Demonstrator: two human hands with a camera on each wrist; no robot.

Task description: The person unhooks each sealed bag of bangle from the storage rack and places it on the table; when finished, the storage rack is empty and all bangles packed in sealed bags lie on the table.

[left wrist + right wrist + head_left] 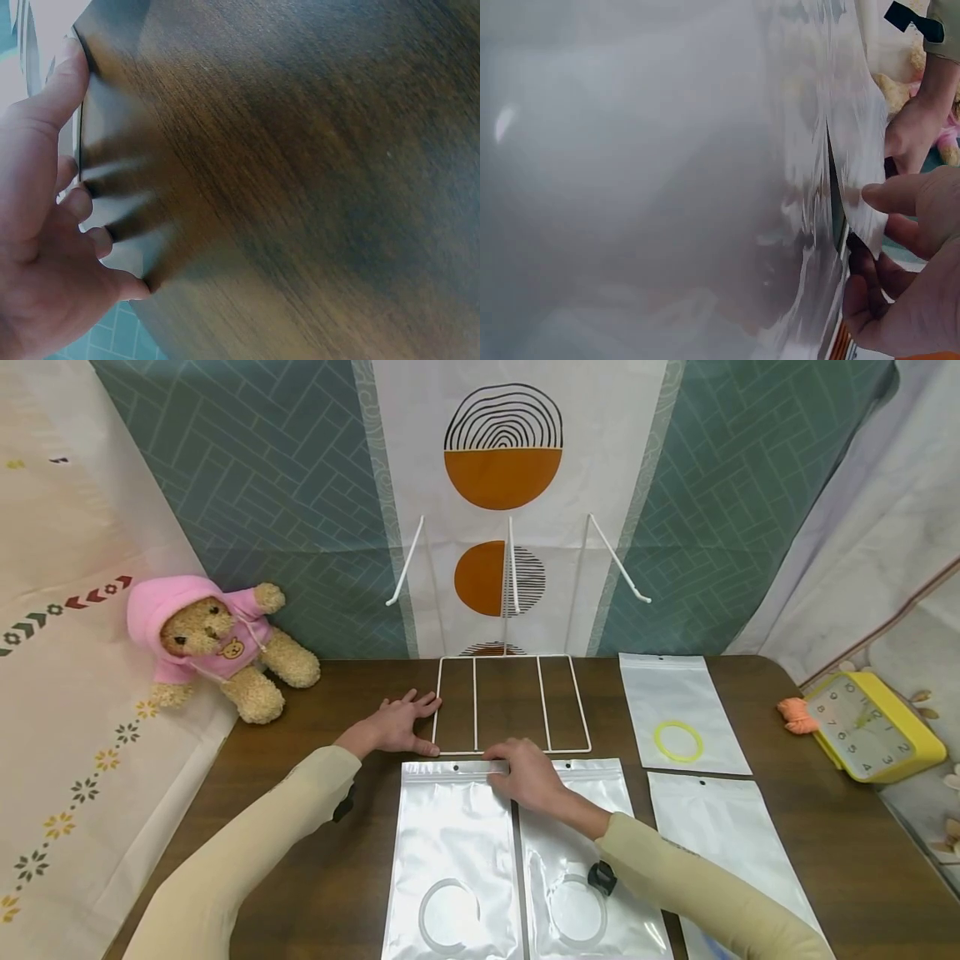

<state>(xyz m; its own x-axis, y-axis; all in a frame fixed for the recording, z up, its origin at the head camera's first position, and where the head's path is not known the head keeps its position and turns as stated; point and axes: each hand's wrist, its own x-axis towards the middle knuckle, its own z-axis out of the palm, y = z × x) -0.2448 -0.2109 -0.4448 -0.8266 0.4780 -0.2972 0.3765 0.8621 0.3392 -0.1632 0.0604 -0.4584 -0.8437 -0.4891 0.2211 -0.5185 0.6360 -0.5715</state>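
A white wire rack [475,706] stands at the table's back, with three prongs rising from its uprights. My left hand [396,724] has its fingers spread at the left side of the rack's base, touching the wire; the left wrist view shows its thumb [66,75] along the edge. Two silver zip bags lie side by side in front. My right hand [528,772] pinches the top right corner of the left bag [457,835], thumb above, the fingertips partly hidden. Below the hand lies the other bag [540,852]. Each shows a pale ring low down.
On the right lie two more silver bags, the upper one [660,685] with a yellow ring [658,742], the lower one [712,827] partly under my right sleeve. A yellow clock [873,727] and orange yarn [797,716] sit beyond. A teddy bear [225,643] leans at back left.
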